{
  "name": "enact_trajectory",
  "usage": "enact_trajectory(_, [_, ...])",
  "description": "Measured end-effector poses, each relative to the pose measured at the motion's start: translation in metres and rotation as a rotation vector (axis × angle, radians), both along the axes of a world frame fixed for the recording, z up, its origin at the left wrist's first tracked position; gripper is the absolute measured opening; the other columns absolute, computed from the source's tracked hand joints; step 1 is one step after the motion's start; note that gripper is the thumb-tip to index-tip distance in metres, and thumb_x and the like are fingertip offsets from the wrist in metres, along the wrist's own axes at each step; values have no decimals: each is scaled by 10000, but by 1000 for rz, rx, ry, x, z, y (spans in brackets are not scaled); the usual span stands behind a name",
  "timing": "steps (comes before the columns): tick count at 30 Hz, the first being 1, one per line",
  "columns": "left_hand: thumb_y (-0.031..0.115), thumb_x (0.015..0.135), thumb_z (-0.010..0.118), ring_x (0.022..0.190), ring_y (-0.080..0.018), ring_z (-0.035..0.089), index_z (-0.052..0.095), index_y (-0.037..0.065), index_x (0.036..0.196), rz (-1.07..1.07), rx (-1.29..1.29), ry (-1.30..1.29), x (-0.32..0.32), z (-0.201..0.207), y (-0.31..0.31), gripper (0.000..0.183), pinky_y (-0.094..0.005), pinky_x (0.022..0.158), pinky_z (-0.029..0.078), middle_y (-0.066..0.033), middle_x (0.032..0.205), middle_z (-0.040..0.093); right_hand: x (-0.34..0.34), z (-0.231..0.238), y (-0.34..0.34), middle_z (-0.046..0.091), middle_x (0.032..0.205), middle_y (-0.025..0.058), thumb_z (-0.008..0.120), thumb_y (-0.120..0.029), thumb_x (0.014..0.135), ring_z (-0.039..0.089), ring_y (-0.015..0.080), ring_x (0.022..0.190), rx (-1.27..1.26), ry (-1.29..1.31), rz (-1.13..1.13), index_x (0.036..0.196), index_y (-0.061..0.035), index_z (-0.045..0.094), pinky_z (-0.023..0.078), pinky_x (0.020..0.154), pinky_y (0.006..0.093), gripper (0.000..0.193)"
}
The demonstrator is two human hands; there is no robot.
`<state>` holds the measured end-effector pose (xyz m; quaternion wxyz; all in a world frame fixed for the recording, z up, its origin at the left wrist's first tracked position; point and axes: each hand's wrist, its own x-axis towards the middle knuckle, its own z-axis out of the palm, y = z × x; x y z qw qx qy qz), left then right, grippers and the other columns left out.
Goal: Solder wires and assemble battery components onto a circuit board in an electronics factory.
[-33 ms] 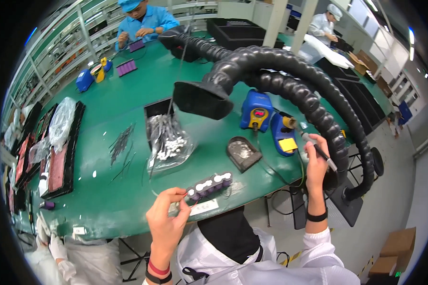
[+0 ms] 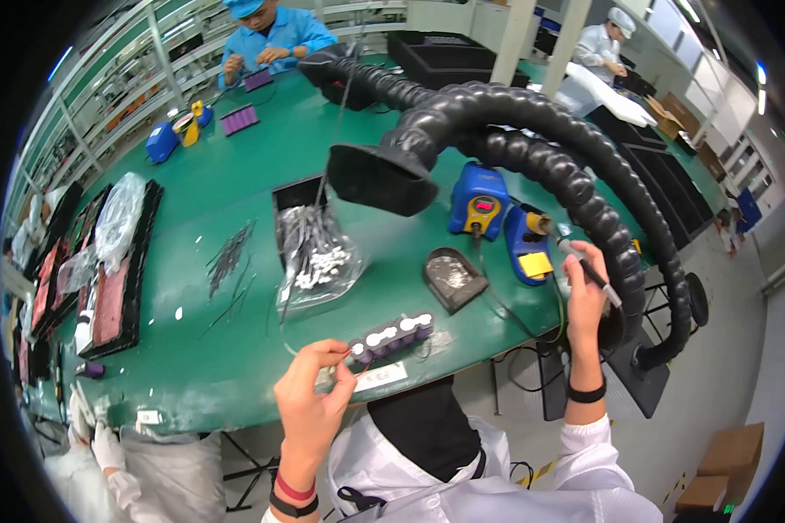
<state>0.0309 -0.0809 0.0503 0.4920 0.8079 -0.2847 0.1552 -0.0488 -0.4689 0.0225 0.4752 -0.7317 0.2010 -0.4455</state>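
Observation:
Close to the table's near edge lies a battery pack (image 2: 394, 342), dark purple cells in a row with white patches on top. My left hand (image 2: 312, 397) is at its left end, thumb and forefinger pinching a thin red wire (image 2: 347, 355) that reaches the pack. Over to the right, my right hand (image 2: 586, 301) grips a soldering iron (image 2: 609, 289) by its handle. The iron's front end is beside the blue iron stand (image 2: 520, 235), which carries a yellow sponge (image 2: 534, 265). Whether its tip touches the stand, I cannot tell.
A blue soldering station (image 2: 480, 199), a dark solder tray (image 2: 453, 277) and a bin of white-ended wires (image 2: 318, 253) stand beyond the pack. Black fume hoses (image 2: 532, 166) arch overhead. Loose black wires (image 2: 228, 260) lie left. Co-workers sit across and at lower left.
The whole view has shifted slightly, so the table's things sit a little further right. Both hands keep their grips, with hardly any movement of their own.

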Motion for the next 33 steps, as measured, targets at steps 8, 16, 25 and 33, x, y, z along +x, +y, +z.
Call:
enact_trajectory(8, [-95, 772, 711, 853, -277, 736, 641, -6, 910, -24, -23, -3, 2, -2, -2, 179, -340, 762, 577, -133, 978, 742, 36, 0, 8, 675, 1191, 81, 630, -103, 997, 634, 117, 1006, 585, -157, 211, 1424, -37, 548, 468, 853, 238, 439])
enact_trajectory(16, [-86, 775, 711, 841, -267, 738, 650, -4, 911, -29, -51, 19, 5, -8, -1, 170, -331, 762, 576, -127, 974, 747, -3, 0, 108, 625, 1251, 116, 675, -58, 934, 579, 160, 1084, 471, 73, 492, 1374, -11, 565, 470, 928, 285, 456])
enact_trajectory(25, [-108, 808, 724, 978, -227, 714, 583, -21, 1122, -107, -321, 260, -1, -22, -5, 355, -340, 872, 575, -151, 1082, 702, 33, -5, 154, 666, 1188, 123, 810, -89, 822, 580, 239, 1164, -203, 305, 690, 1236, -10, 667, 461, 994, 356, 444])
enact_trajectory(33, [-125, 832, 732, 1072, -214, 679, 509, -10, 1238, -163, -430, 382, 0, -29, 5, 477, -339, 953, 553, -148, 1142, 669, 34, -11, 154, 720, 1026, 98, 851, -42, 744, 632, 261, 1048, -131, 253, 698, 1031, 2, 722, 477, 951, 372, 318])
